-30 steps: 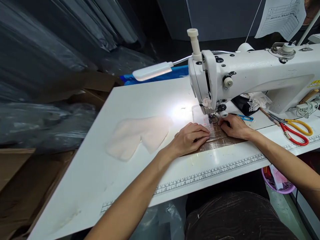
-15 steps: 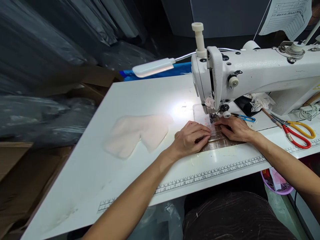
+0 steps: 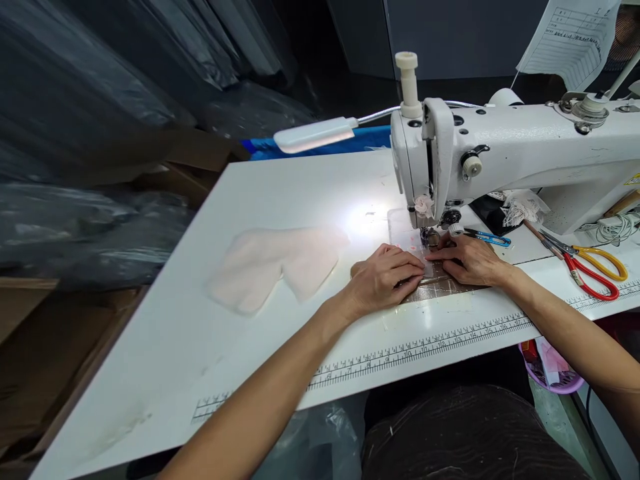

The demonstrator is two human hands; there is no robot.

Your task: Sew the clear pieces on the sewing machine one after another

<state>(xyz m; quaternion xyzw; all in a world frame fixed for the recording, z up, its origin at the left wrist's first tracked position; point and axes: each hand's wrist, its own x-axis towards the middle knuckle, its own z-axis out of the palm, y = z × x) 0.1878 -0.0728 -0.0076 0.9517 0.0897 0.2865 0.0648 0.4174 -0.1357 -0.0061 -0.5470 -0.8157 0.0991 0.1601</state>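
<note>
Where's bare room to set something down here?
The white tabletop is bare between its far edge and the flat pale-pink piece, and nearer, left of the left forearm. Crowded: beneath the white sewing machine, around the left hand and right hand, and by the red-and-yellow scissors.

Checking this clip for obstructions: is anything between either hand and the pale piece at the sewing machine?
Nothing visible: the left hand and right hand both appear to touch the pale piece. The blue tool lies off to its right.

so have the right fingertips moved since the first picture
Yes: the fingertips of the right hand have shifted left, from right of the presser foot to just in front of it.
</note>
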